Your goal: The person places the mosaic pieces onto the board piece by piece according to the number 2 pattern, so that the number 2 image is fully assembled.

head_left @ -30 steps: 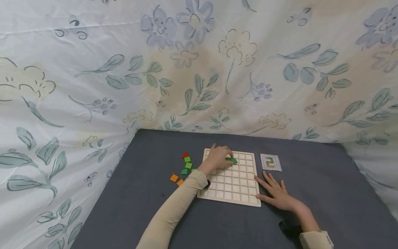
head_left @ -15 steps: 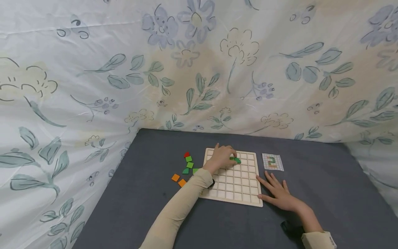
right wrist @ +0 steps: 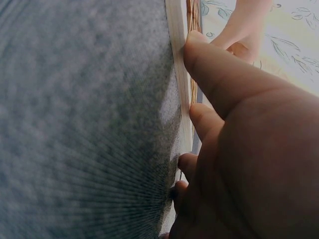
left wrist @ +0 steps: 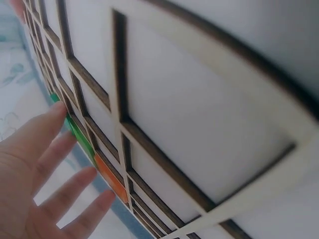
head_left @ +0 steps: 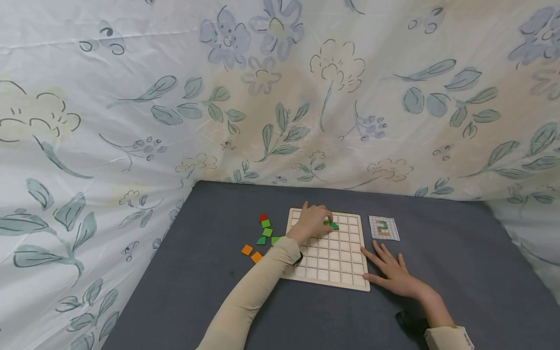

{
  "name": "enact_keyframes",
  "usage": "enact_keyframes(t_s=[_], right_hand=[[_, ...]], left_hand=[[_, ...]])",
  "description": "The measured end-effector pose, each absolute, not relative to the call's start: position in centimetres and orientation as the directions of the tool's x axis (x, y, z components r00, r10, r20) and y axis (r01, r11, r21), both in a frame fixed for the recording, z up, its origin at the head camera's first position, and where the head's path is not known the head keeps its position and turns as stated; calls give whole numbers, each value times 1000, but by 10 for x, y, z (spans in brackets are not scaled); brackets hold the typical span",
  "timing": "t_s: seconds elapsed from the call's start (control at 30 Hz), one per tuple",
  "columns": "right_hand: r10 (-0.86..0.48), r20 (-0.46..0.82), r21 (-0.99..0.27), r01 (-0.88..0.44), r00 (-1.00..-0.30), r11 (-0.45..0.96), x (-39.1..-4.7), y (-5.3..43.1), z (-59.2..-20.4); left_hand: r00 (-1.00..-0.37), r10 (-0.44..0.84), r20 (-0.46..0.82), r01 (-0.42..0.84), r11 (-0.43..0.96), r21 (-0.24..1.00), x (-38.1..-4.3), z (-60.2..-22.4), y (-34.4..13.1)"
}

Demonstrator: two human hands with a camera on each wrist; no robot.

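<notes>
A pale wooden grid board (head_left: 334, 265) lies on the dark table. My left hand (head_left: 311, 221) reaches over its upper part, thumb and forefinger pinching a dark green tile (head_left: 334, 226) with a rounded corner. In the left wrist view the thumb tip is right at that green tile (left wrist: 55, 97), while the other fingers spread out. Beside it in the grid sit a light green tile (left wrist: 82, 137) and an orange tile (left wrist: 112, 178). My right hand (head_left: 395, 278) rests spread on the table, thumb and forefinger touching the board's right edge.
Left of the board lie loose tiles: a red one (head_left: 263, 218), several green ones such as a light green square (head_left: 267, 232), and orange squares (head_left: 247, 249). A small pattern card (head_left: 384, 228) lies to the board's right. A floral curtain (head_left: 280, 121) hangs behind the table.
The dark green tile and the left fingertips have shifted slightly to the right on the board. The right hand stays at the board's edge. The head view has moved a little.
</notes>
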State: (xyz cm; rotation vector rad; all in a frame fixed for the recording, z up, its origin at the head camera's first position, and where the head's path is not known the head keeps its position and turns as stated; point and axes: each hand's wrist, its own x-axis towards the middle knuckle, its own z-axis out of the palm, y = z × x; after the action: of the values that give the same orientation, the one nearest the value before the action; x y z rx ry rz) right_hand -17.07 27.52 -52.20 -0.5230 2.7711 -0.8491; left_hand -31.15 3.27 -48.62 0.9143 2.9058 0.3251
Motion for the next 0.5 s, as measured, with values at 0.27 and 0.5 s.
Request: enact_keyframes(t_s=[0.27, 0.5], right_hand=[[-386, -84, -574, -272, -919, 772, -170, 277, -523], [-386, -80, -574, -274, -919, 772, -170, 276, -523]], left_hand=[[-826, 564, -13, 548, 807, 221, -313, -488, 33], [-824, 567, -6, 552, 805, 220, -311, -487, 31]])
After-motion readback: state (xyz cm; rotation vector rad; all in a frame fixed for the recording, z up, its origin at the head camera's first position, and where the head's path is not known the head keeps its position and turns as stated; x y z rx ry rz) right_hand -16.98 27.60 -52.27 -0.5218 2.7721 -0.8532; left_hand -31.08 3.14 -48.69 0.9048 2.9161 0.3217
